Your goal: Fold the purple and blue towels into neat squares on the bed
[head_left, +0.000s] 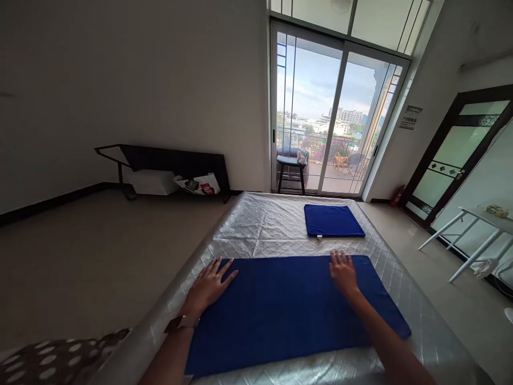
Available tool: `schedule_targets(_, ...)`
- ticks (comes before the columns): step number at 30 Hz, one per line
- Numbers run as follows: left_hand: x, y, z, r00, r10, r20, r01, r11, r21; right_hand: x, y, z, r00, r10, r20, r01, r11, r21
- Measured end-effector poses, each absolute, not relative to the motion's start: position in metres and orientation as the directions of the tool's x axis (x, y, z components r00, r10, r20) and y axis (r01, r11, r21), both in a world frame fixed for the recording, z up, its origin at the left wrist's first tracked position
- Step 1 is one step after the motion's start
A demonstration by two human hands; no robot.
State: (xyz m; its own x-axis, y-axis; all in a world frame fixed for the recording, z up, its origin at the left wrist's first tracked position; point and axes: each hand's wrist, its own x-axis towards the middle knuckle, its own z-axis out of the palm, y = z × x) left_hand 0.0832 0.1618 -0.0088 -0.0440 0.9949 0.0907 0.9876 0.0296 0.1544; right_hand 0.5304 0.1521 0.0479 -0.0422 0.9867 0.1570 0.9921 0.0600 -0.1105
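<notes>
A dark blue rectangular cloth (284, 305) lies spread on a silver-grey quilted mattress (256, 219). My left hand (210, 286) rests flat at the cloth's far left corner, fingers spread, a band on the wrist. On the far edge toward the right lies my right hand (343, 271), palm down with fingers stretched out. Neither hand grasps anything. Beyond the cloth, a smaller folded blue cloth (334, 220) with a white tag sits on the mattress.
A low black rack (172, 160) holding a white box (154, 182) and a printed bag (198, 184) stands by the left wall. Glass sliding doors (308, 85) and a stool (292, 162) are ahead. A pale table (491, 216) stands right; brown dotted fabric (60, 355) lies lower left.
</notes>
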Motion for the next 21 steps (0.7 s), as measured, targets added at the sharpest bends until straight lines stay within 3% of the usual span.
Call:
schedule_targets(3, 0.086, 0.161, -0.007, -0.063, 0.993, 0.104, 0.984, 0.045, 0.172, 0.462, 0.149, 0.036, -0.233, 0.969, 0.075, 0.947, 0.244, -0.209)
schedule_targets(7, 0.088, 0.159, -0.003, -0.076, 0.991, 0.106, 0.985, 0.058, 0.164, 0.434, 0.150, 0.022, -0.285, 0.958, 0.006, 0.924, 0.277, -0.263)
schedule_targets(12, 0.089, 0.159, 0.000, -0.060, 0.994, 0.095, 0.987, 0.045, 0.151, 0.495, 0.155, 0.023, -0.149, 0.989, -0.003, 0.968, 0.146, -0.205)
schedule_targets(16, 0.088, 0.160, -0.003, -0.062, 0.991, 0.123, 0.988, 0.044, 0.148, 0.552, 0.157, 0.035, 0.049, 0.993, 0.107, 0.987, -0.032, -0.155)
schedule_targets(21, 0.088, 0.161, -0.004, -0.052, 0.994, 0.098, 0.994, 0.042, 0.104, 0.555, 0.149, 0.039, 0.049, 0.987, 0.153, 0.985, -0.022, -0.173)
